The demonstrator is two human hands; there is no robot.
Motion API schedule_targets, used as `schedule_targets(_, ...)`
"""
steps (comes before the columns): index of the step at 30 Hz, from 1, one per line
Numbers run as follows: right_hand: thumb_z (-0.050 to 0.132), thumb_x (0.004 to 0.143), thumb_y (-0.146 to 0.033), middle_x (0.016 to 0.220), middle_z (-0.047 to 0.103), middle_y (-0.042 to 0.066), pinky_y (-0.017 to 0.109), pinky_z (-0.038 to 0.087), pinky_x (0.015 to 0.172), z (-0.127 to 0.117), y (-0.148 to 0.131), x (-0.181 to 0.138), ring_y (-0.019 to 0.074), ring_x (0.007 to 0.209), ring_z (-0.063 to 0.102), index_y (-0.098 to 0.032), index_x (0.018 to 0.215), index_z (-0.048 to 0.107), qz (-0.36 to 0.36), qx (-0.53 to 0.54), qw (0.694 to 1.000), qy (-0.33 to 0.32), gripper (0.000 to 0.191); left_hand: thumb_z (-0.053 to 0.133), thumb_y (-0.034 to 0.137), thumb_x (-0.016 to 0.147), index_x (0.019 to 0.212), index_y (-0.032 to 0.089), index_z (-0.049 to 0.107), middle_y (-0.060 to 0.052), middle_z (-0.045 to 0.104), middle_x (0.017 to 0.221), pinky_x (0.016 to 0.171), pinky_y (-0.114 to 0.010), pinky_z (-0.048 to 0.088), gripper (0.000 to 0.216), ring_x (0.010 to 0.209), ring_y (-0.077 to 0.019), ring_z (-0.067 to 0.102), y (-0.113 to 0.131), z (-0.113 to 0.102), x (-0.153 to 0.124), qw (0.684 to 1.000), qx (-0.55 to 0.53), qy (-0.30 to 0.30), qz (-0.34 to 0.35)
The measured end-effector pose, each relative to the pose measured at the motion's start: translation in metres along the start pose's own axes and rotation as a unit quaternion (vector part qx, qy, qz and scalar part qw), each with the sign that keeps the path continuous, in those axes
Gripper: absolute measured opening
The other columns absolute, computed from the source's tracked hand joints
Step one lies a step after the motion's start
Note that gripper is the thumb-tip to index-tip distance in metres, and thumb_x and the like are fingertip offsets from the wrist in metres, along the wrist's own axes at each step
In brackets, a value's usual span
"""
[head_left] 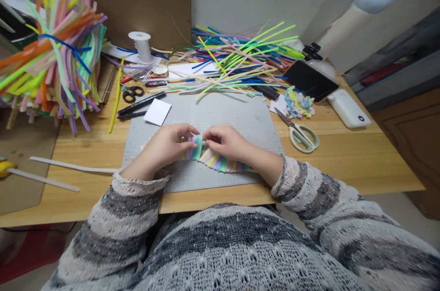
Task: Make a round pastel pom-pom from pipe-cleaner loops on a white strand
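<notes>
A pastel striped strip of pipe cleaners curves under both my hands, over the grey cutting mat. My left hand pinches its left part between thumb and fingers, near a blue and green stretch. Close beside it, my right hand has thumb and forefinger pressed together at the strip's upper edge. Whatever sits between those right fingertips is too small to make out. Part of the strip is hidden behind the left fingers and the right wrist.
Loose pipe cleaners lie heaped behind the mat. A big tied bundle stands at left. Pale-handled scissors, a pastel fuzzy coil, a phone and a white power bank lie right. Black scissors and markers lie left.
</notes>
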State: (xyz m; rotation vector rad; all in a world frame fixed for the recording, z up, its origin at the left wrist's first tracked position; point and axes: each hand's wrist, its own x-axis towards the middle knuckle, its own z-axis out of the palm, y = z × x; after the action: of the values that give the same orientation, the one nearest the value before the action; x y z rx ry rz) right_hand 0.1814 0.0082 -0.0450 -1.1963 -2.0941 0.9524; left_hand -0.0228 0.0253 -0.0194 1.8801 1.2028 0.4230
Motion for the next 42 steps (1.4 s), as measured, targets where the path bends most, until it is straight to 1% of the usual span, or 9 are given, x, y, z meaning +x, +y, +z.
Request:
schedule_targets(3, 0.052, 0.077, -0.008, 0.072, 0.063, -0.001, 0.024, 0.04, 0.068, 0.0, 0.0, 0.0, 0.0099, 0.064, 0.054, -0.016, 0.085, 0.067, -0.016, 0.002, 1.0, -0.001, 0.018, 0.063, 0.031, 0.076, 0.099, 0.018, 0.068, -0.006, 0.071, 0.089, 0.062, -0.027, 0.048, 0.027, 0.074, -0.0177, 0.062, -0.002, 0.001, 0.001, 1.0, 0.002, -0.003, 0.002)
schedule_targets(8, 0.055, 0.08, -0.01, 0.082, 0.068, 0.001, 0.028, 0.04, 0.081, -0.001, 0.0, 0.001, 0.0118, 0.077, 0.06, -0.018, 0.085, 0.067, -0.043, -0.001, 0.999, 0.0, 0.015, 0.062, 0.03, 0.077, 0.101, 0.019, 0.066, -0.005, 0.07, 0.092, 0.069, -0.03, 0.049, 0.027, 0.079, -0.0181, 0.063, -0.003, 0.004, 0.001, 1.0, 0.0, -0.012, 0.006)
schedule_targets(13, 0.055, 0.081, -0.009, 0.085, 0.069, 0.002, 0.027, 0.043, 0.078, 0.001, 0.001, 0.002, 0.0123, 0.079, 0.061, -0.017, 0.086, 0.068, -0.036, 0.019, 0.999, 0.007, 0.016, 0.067, 0.034, 0.071, 0.102, 0.016, 0.063, -0.007, 0.067, 0.097, 0.075, -0.033, 0.046, 0.036, 0.086, -0.0208, 0.06, -0.001, 0.002, 0.002, 0.997, 0.057, 0.046, 0.012)
schedule_targets(15, 0.055, 0.081, -0.009, 0.085, 0.069, 0.002, 0.027, 0.043, 0.078, 0.001, 0.001, 0.001, 0.0123, 0.079, 0.061, -0.017, 0.086, 0.068, -0.029, 0.014, 0.999, 0.008, 0.016, 0.069, 0.04, 0.069, 0.095, 0.016, 0.063, -0.007, 0.066, 0.091, 0.07, -0.032, 0.044, 0.036, 0.082, -0.0212, 0.058, -0.002, 0.001, 0.002, 0.994, 0.099, 0.053, -0.007)
schedule_targets(19, 0.055, 0.081, -0.009, 0.085, 0.069, 0.002, 0.027, 0.043, 0.078, 0.001, 0.001, 0.001, 0.0122, 0.078, 0.06, -0.017, 0.086, 0.068, -0.014, 0.011, 1.0, 0.007, 0.016, 0.066, 0.046, 0.071, 0.079, 0.017, 0.061, -0.002, 0.06, 0.069, 0.056, -0.027, 0.035, 0.031, 0.064, -0.0169, 0.052, -0.003, -0.004, 0.001, 0.992, 0.118, 0.014, -0.034)
schedule_targets(24, 0.055, 0.081, -0.008, 0.085, 0.069, 0.002, 0.027, 0.044, 0.078, 0.0, 0.001, 0.001, 0.0123, 0.079, 0.06, -0.017, 0.086, 0.068, -0.015, 0.019, 1.0, 0.005, 0.017, 0.057, 0.043, 0.078, 0.086, 0.018, 0.061, 0.0, 0.06, 0.069, 0.056, -0.025, 0.036, 0.027, 0.063, -0.0155, 0.052, 0.0, -0.007, -0.004, 0.997, 0.072, -0.034, -0.004)
schedule_targets(28, 0.055, 0.081, -0.009, 0.086, 0.069, 0.003, 0.027, 0.043, 0.079, 0.0, 0.0, 0.001, 0.0125, 0.08, 0.06, -0.017, 0.087, 0.068, -0.019, 0.014, 1.0, 0.003, 0.016, 0.052, 0.035, 0.08, 0.094, 0.018, 0.058, -0.001, 0.06, 0.075, 0.056, -0.026, 0.038, 0.023, 0.065, -0.0156, 0.053, 0.0, -0.006, -0.005, 0.999, 0.051, -0.016, 0.006)
schedule_targets(32, 0.055, 0.081, -0.009, 0.086, 0.069, 0.003, 0.027, 0.043, 0.079, 0.0, 0.001, 0.001, 0.0126, 0.08, 0.06, -0.016, 0.087, 0.068, -0.021, 0.014, 1.0, 0.001, 0.016, 0.051, 0.023, 0.072, 0.094, 0.018, 0.053, 0.001, 0.057, 0.075, 0.055, -0.025, 0.039, 0.022, 0.063, -0.0145, 0.052, -0.001, -0.004, -0.004, 0.999, 0.038, -0.002, 0.001)
schedule_targets(42, 0.055, 0.08, -0.007, 0.085, 0.069, 0.003, 0.027, 0.042, 0.077, 0.0, -0.002, 0.001, 0.0126, 0.079, 0.06, -0.015, 0.087, 0.068, -0.017, 0.009, 1.0, -0.004, 0.017, 0.051, 0.023, 0.075, 0.09, 0.018, 0.057, -0.001, 0.061, 0.076, 0.059, -0.025, 0.042, 0.017, 0.068, -0.0153, 0.056, -0.001, -0.005, -0.005, 0.999, 0.038, -0.025, 0.012)
